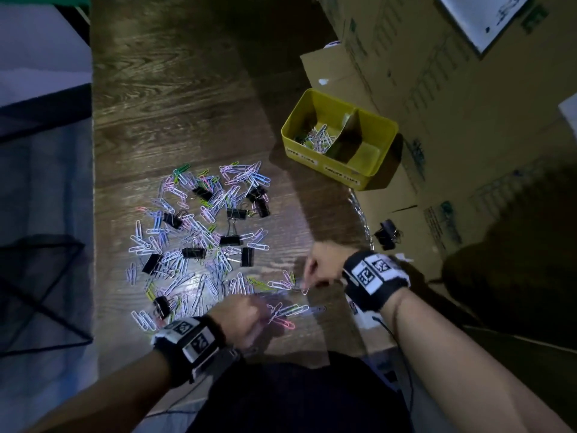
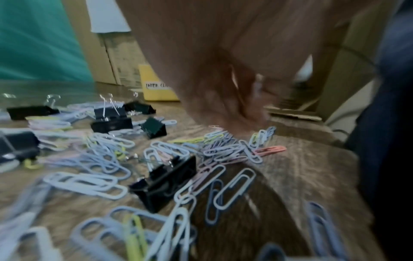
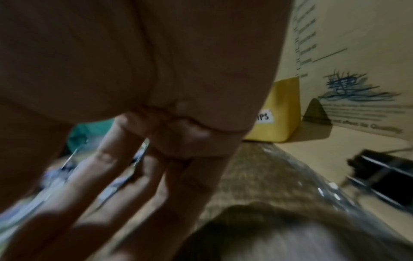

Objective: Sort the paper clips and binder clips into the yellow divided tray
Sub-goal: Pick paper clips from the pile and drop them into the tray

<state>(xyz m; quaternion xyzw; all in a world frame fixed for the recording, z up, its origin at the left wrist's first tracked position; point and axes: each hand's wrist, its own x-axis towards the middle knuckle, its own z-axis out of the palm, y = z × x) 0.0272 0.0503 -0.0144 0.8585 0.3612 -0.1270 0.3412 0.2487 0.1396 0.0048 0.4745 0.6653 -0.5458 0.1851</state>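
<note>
Over the near paper clips (image 1: 199, 239), left hand (image 1: 242, 317) curls blurred, grip unclear; right hand (image 1: 324, 264) fingers (image 3: 107, 159) extend loosely.

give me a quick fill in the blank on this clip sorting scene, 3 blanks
1. The paper clips already in the yellow tray lie in its ____ compartment.
2. The binder clips on the table are all ____ in colour.
3. One binder clip lies off the wooden table, on the ____.

Missing words: left; black; cardboard
</note>
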